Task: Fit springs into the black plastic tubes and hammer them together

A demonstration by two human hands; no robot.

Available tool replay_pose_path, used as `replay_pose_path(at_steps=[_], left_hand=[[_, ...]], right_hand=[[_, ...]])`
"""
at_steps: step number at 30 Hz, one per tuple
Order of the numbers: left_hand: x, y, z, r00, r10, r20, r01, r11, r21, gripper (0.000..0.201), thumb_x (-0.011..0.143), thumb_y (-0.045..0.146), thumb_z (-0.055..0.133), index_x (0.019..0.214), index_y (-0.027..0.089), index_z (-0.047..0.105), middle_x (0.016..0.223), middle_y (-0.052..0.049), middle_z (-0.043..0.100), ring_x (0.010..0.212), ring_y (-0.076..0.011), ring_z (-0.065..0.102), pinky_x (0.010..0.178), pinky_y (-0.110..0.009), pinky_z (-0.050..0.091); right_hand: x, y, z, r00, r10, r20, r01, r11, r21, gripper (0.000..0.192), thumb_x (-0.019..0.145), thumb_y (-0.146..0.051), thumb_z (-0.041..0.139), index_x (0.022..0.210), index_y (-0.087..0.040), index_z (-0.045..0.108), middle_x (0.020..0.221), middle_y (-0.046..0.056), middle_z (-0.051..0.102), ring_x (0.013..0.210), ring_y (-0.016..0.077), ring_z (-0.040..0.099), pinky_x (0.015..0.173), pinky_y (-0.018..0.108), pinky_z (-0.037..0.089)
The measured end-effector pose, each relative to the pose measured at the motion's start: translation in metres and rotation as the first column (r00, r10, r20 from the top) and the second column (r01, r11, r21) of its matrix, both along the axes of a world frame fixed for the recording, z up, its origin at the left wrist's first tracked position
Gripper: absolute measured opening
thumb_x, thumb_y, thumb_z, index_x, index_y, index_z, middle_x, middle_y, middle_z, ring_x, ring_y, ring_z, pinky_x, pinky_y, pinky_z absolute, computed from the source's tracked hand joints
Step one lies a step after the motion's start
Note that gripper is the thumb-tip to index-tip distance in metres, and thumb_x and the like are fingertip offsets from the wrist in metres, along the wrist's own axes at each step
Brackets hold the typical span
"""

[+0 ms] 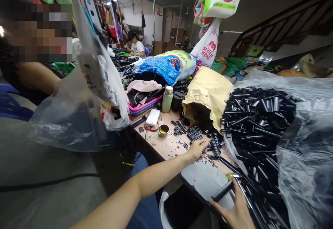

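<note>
My left hand (197, 150) is over the table with its fingers curled together. What they pinch, if anything, is too small to make out. Small dark bits and black coil springs (215, 145) lie right beside it. My right hand (237, 209), at the lower right, grips a short black tube (222, 191) between thumb and fingers, above a pale sheet (208, 178) at the table's front edge. A shiny tube end with something yellow-green (231, 176) shows just above its fingertips. More black tubes (260, 132) fill a big plastic bag to the right.
A yellow sack (208, 90) opens toward the springs. Behind the small metal cup (163, 131) and white power bank (153, 117) stand a green bottle (167, 99) and black lidded cup (178, 100). Plastic bags (104, 73) hang left, near another person. An open bag (164, 201) is below the table edge.
</note>
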State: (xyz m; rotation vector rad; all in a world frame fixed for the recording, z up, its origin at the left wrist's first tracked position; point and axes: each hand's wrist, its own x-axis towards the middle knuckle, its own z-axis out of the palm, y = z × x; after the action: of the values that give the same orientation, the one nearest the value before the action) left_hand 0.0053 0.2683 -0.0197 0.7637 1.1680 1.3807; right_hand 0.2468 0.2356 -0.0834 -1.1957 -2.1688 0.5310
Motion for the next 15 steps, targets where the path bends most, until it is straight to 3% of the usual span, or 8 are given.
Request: replay_pose_path(at_steps=[4, 8, 12, 15], left_hand=[[0.012, -0.031, -0.001, 0.992, -0.117, 0.052, 0.118, 0.993, -0.012, 0.044, 0.088, 0.048, 0.05, 0.118, 0.017, 0.06, 0.05, 0.007, 0.044, 0.032, -0.0051, 0.032, 0.036, -0.017, 0.022], [0.028, -0.046, 0.0, 0.984, -0.101, 0.144, 0.114, 0.99, -0.088, 0.037, 0.085, 0.04, 0.052, 0.105, 0.012, 0.067, 0.05, 0.004, 0.048, 0.034, -0.0069, 0.038, 0.038, -0.02, 0.03], [0.04, -0.055, 0.007, 0.936, -0.113, 0.333, 0.168, 0.976, -0.14, 0.026, 0.085, 0.031, 0.049, 0.092, 0.011, 0.064, 0.053, 0.002, 0.052, 0.04, -0.0136, 0.052, 0.044, -0.027, 0.045], [0.045, -0.058, 0.009, 0.92, -0.125, 0.371, 0.206, 0.961, -0.187, 0.025, 0.088, 0.032, 0.045, 0.09, 0.012, 0.061, 0.051, 0.002, 0.052, 0.037, -0.0155, 0.054, 0.041, -0.028, 0.045]], right_hand=[[-0.024, -0.005, 0.03, 0.994, 0.083, -0.071, -0.085, 0.996, -0.019, 0.105, 0.062, -0.055, 0.075, 0.146, -0.019, 0.022, 0.142, 0.018, 0.037, 0.128, 0.0378, 0.042, 0.099, 0.053, 0.047], [-0.045, -0.009, 0.055, 0.973, 0.197, -0.118, -0.196, 0.98, 0.022, 0.105, 0.062, -0.049, 0.077, 0.146, -0.022, 0.02, 0.143, 0.015, 0.035, 0.13, 0.0361, 0.042, 0.106, 0.054, 0.04], [-0.056, -0.009, 0.057, 0.955, 0.284, -0.087, -0.281, 0.959, 0.048, 0.102, 0.065, -0.044, 0.075, 0.146, -0.022, 0.017, 0.146, 0.016, 0.032, 0.134, 0.0361, 0.037, 0.109, 0.056, 0.035], [-0.056, -0.007, 0.049, 0.955, 0.288, -0.076, -0.287, 0.958, 0.026, 0.098, 0.067, -0.041, 0.074, 0.145, -0.023, 0.017, 0.145, 0.016, 0.033, 0.133, 0.0356, 0.039, 0.107, 0.056, 0.038]])
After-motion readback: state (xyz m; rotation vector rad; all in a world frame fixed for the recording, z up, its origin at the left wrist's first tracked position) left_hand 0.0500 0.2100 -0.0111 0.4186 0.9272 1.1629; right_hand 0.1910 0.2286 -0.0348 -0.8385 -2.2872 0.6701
